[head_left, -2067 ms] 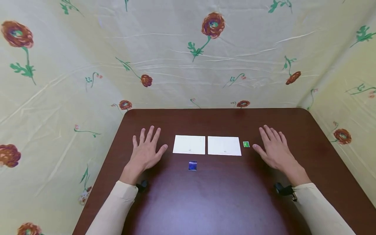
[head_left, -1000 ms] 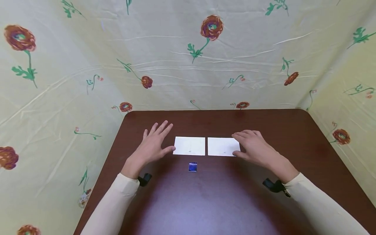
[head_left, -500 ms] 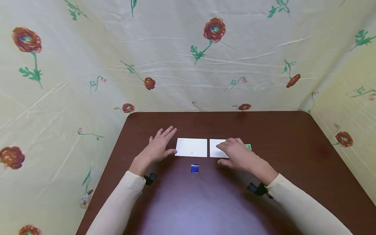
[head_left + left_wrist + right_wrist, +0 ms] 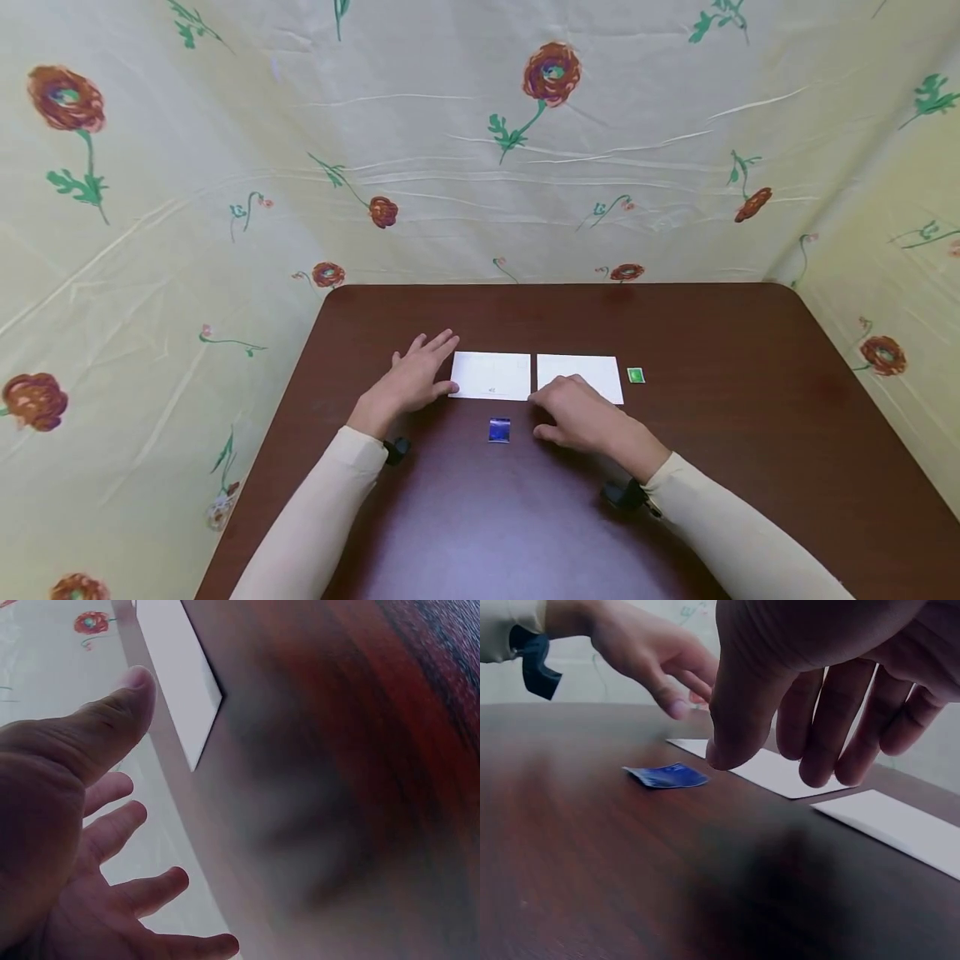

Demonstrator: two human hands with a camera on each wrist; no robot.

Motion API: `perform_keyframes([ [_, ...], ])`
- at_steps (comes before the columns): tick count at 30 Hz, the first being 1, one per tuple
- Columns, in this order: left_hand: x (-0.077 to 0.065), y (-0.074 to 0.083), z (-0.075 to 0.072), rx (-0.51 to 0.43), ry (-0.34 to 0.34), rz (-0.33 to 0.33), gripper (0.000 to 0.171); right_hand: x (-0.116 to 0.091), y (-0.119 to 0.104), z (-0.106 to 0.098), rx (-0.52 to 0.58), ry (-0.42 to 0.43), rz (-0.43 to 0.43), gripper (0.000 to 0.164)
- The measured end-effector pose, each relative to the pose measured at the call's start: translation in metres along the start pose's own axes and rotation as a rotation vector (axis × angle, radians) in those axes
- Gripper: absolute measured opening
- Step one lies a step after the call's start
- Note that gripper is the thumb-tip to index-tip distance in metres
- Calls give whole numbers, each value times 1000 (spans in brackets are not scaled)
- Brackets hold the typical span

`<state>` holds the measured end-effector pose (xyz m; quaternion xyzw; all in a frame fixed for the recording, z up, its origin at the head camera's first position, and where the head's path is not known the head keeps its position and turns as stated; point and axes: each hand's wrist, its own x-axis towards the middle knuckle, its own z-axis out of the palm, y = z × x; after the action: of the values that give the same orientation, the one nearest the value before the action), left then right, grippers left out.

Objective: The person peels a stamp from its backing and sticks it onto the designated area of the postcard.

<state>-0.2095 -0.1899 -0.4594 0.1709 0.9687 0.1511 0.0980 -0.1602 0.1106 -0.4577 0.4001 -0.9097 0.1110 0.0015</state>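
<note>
Two white cards lie side by side, the left card (image 4: 491, 376) and the right card (image 4: 585, 372). My left hand (image 4: 411, 379) is spread at the left card's left edge, its thumb close to the near corner. My right hand (image 4: 585, 417) reaches over the near edge of the right card, partly covering it; its fingers bend loosely downward and the right wrist view shows nothing between fingers and thumb. Left of that hand is a small blue stamp-like square (image 4: 498, 430), its edges curling up slightly in the right wrist view (image 4: 667, 776).
A small green stamp-like square (image 4: 636, 375) lies right of the cards. All sit on a dark brown table (image 4: 675, 333) with rounded far corners. Floral sheeting (image 4: 450, 167) surrounds its back and sides. Each wrist wears a black camera mount, the right one (image 4: 624, 496) low over the table.
My right hand has swept left and nearer, from beside the green square across the right card toward the blue square. My left hand has shifted slightly right to the left card's edge.
</note>
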Motion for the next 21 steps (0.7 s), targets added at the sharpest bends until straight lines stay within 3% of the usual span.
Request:
perform_keyframes([
  [8,8,-4,9,6,-32,1,81,9,-13,11,-2,-29,23,27],
  [21,13,-5,15,21,-78,-8,76,25,-26,26,-43,19,67,22],
])
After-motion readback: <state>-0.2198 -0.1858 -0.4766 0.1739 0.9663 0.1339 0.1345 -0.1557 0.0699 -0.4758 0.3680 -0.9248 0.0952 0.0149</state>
